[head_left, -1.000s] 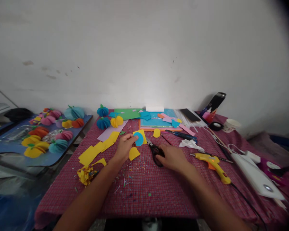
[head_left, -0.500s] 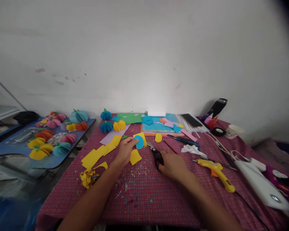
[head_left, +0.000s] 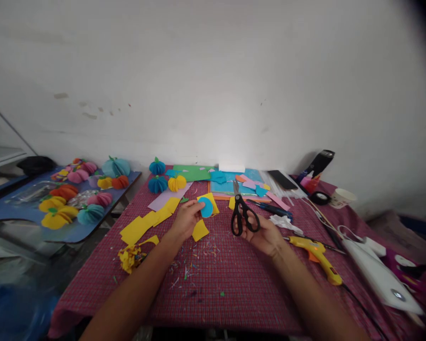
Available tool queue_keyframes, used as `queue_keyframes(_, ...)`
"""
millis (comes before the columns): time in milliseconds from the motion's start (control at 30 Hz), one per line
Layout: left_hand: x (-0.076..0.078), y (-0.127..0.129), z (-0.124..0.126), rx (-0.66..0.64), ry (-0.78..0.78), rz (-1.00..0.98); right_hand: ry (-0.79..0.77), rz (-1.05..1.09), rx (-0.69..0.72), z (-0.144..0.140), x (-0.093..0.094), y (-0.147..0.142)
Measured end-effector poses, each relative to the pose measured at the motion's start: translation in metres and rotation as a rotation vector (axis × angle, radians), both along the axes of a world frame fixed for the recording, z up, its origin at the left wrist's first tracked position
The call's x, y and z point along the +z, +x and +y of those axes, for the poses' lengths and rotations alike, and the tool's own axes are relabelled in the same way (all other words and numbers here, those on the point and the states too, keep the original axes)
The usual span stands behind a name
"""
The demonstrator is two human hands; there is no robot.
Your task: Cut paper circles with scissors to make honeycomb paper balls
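Observation:
Pinched in my left hand point(head_left: 187, 219) is a blue paper circle point(head_left: 206, 207), held above the cloth in front of a yellow paper square point(head_left: 213, 202). My right hand point(head_left: 261, 233) holds a pair of black-handled scissors point(head_left: 238, 208) upright, blades pointing away from me and the handle loops lying across my fingers. Another yellow piece point(head_left: 200, 230) lies just below the blue circle. A rounded yellow paper piece point(head_left: 232, 203) is partly hidden behind the scissors. Further left, several yellow paper squares point(head_left: 138, 228) overlap in a row.
Paper scraps litter the checked red tablecloth point(head_left: 213, 284). A yellow glue gun point(head_left: 315, 253) and white crumpled tissue point(head_left: 285, 222) lie to the right, with a black bottle point(head_left: 321, 162) behind. Paper pumpkins point(head_left: 157, 183) stand at the back left; more rest on a blue table point(head_left: 102, 222).
My right hand has picked the scissors up off the cloth and turned palm-up with them. The left hand with the blue circle has barely moved.

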State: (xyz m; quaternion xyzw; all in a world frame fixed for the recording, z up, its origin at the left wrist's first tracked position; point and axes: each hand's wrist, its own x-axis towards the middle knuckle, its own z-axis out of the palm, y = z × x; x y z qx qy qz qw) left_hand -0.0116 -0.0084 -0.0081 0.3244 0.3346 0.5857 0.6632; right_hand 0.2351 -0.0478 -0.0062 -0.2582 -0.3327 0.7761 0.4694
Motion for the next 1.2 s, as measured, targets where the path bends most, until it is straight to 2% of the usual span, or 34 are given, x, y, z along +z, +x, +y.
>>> queue_keyframes(133, 0.0, 0.0, 0.0, 0.009, 0.018, 0.025, 0.056, -0.051, -0.013, -0.003, 0.002, -0.006)
queue_keyframes(367, -0.001, 0.002, 0.0, 0.025, 0.033, 0.067, 0.315, -0.54, -0.134, -0.011, 0.013, -0.013)
queue_keyframes(433, -0.002, 0.001, 0.001, 0.03, 0.026, 0.065, 0.398, -0.666, -0.112, -0.01, 0.015, -0.011)
queue_keyframes(500, -0.003, 0.0, 0.002, 0.039, 0.017, 0.056, 0.486, -0.878, -0.075, -0.01, 0.017, -0.01)
queue_keyframes(633, -0.003, 0.001, 0.002, 0.049, 0.009, 0.045, 0.65, -1.51, -0.188, -0.012, 0.014, -0.013)
queue_keyframes(700, -0.002, 0.004, 0.0, 0.042, 0.019, 0.046, 0.723, -1.64, -0.218, -0.014, 0.009, -0.017)
queue_keyframes(800, -0.001, 0.01, -0.006, 0.002, 0.042, 0.069, 0.751, -1.464, -0.239, -0.013, 0.004, -0.023)
queue_keyframes(900, -0.002, 0.019, -0.014, -0.047, 0.052, 0.121, 0.623, -1.084, -0.294, -0.01, 0.002, -0.027)
queue_keyframes(1000, -0.006, 0.027, -0.021, -0.099, 0.037, 0.187, 0.535, -0.767, -0.213, -0.007, 0.001, -0.032)
queue_keyframes(1067, -0.009, 0.031, -0.025, -0.134, 0.023, 0.215, 0.477, -0.697, -0.122, -0.005, -0.002, -0.036)
queue_keyframes(1200, -0.012, 0.035, -0.026, -0.168, 0.032, 0.217, 0.378, -0.735, -0.121, -0.001, -0.012, -0.042)
